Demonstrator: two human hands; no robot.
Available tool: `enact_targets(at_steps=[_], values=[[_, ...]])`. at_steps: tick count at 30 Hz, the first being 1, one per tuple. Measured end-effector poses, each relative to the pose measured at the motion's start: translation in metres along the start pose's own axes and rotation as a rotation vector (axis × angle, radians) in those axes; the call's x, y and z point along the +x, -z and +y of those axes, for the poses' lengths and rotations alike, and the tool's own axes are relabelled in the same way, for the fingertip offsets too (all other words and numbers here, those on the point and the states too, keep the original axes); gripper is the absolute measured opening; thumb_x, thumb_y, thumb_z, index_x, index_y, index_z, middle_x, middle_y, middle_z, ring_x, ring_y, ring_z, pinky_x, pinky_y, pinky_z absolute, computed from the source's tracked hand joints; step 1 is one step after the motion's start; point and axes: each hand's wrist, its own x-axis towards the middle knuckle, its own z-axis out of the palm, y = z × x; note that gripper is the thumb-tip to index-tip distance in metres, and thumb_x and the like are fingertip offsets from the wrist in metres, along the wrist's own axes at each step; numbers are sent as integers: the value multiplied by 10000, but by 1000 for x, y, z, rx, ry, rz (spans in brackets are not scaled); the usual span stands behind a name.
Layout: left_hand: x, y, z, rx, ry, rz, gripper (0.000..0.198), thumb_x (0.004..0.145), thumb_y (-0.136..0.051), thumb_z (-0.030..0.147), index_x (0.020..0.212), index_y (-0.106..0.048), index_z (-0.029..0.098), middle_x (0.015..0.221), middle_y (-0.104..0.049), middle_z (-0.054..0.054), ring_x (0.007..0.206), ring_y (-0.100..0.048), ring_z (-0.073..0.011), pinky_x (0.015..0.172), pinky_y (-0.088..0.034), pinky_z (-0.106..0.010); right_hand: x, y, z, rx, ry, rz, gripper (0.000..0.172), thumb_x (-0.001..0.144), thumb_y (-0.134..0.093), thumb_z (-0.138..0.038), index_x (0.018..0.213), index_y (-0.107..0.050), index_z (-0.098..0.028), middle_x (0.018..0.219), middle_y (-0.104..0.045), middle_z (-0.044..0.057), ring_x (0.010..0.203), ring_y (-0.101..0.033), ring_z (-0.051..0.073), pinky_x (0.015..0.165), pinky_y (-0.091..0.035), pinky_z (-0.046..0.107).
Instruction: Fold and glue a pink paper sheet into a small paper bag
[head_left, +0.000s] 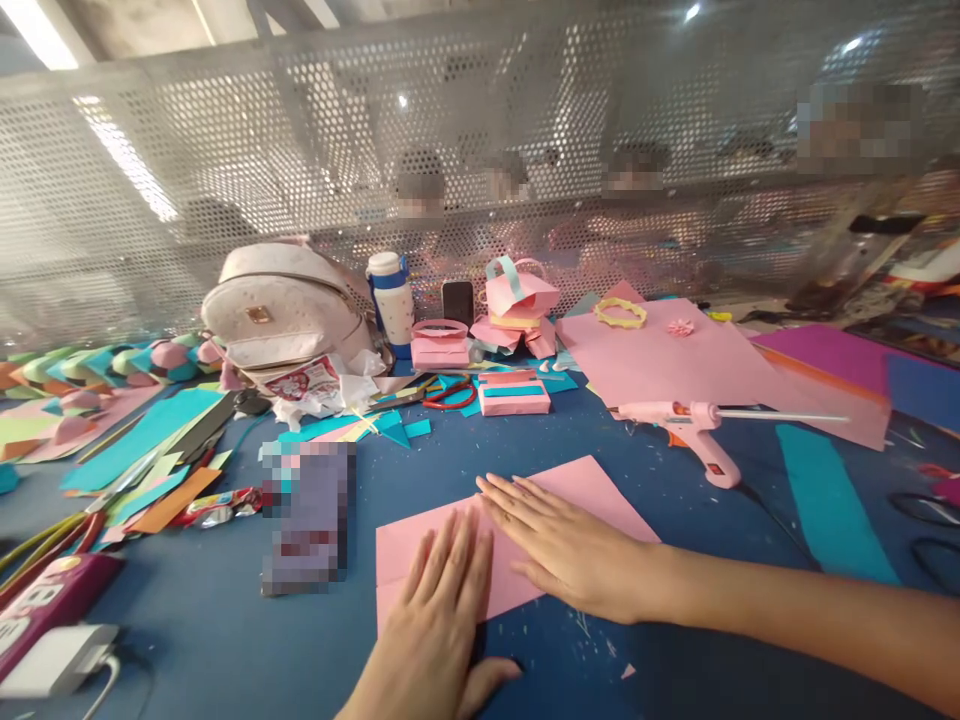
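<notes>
- Left hand [431, 625]: fingers are lying flat, stretched and slightly parted, unclenched on the paper; thumb is pointing right, beyond the paper's near edge.
- Right hand [574, 550]: fingers are resting flat and straight, unclenched, tips pointing left just beyond the left fingertips; whether the 2 hands are touching, cannot tell.
- Pink sheet [600, 500], 1: is lying directly beneath the fingers of both hands, showing left of the left fingers and beyond the right.
- Blue table [225, 640], 1: is bearing the sheet under the fingers.
- Pink scrap [628, 671], 1, small: is lying nearer the wearer than the right fingers.
- Pixelated purple item [315, 520], 1: is lying left of the left fingers; identity is staying hidden.
- Pink box [517, 405], 1, with blue band: is sitting beyond the right fingertips.
- Scissors [429, 402], red-handled: are lying beyond the left fingertips.
- Glue gun [701, 425], 1, pink: is lying on its side, beyond and right of the right fingers, a pale stick protruding from its rear.
- Blue strip [832, 500], 1: is lying well right of the right fingers.
- Large pink paper [667, 360]: is spreading farther out beyond the right fingers, carrying 1 yellow ring [626, 322] and 1 pink rosette [681, 327].
- Bottle [391, 300], 1, white and blue: is standing far beyond the left fingers.
- Backpack [289, 320], 1, pale: is sitting left of the bottle, far from the fingers.
- Perforated panel [300, 130], 1: is rising farthest beyond the fingers.
</notes>
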Motion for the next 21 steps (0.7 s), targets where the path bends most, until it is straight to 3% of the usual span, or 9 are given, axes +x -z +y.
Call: enact_targets(at_steps=[3, 13, 18, 21], values=[[-1, -8, 9, 165, 26, 22, 1030, 801, -338, 824, 1528, -244, 100, 1506, -394, -206, 1398, -364, -369, 1077, -350, -492, 1, -8, 4, -25, 27, 50, 609, 982, -389, -302, 1534, -230, -100, 1602, -152, 121, 1482, -140, 271, 1218, -178, 495], [-36, 0, -27, 362, 134, 73, 1115, 778, -364, 833, 1517, -209, 13, 1384, -514, -277, 1252, -520, -381, 1065, -274, -504, -42, -24, 43, -173, -140, 225, 681, 996, -361, -335, 1565, 2, -240, 1625, -90, 59, 1472, -175, 278, 1171, -298, 502], [-44, 4, -27, 393, 135, 77, 1146, 781, -386, 818, 1505, -190, -48, 1324, -545, -318, 1193, -551, -404, 1117, -178, -534, -64, -30, 57, -307, -207, 320, 717, 971, -414, -423, 1568, -58, -247, 1613, -138, 96, 1434, -269, 345, 1095, -403, 547], [-40, 8, -22, 375, 112, 84, 1160, 784, -371, 823, 1496, -188, -73, 1308, -553, -324, 1213, -527, -426, 1120, -165, -566, -65, -25, 54, -352, -235, 320, 776, 932, -468, -541, 1559, -161, -201, 1583, -204, 156, 1406, -310, 390, 1062, -421, 586]])
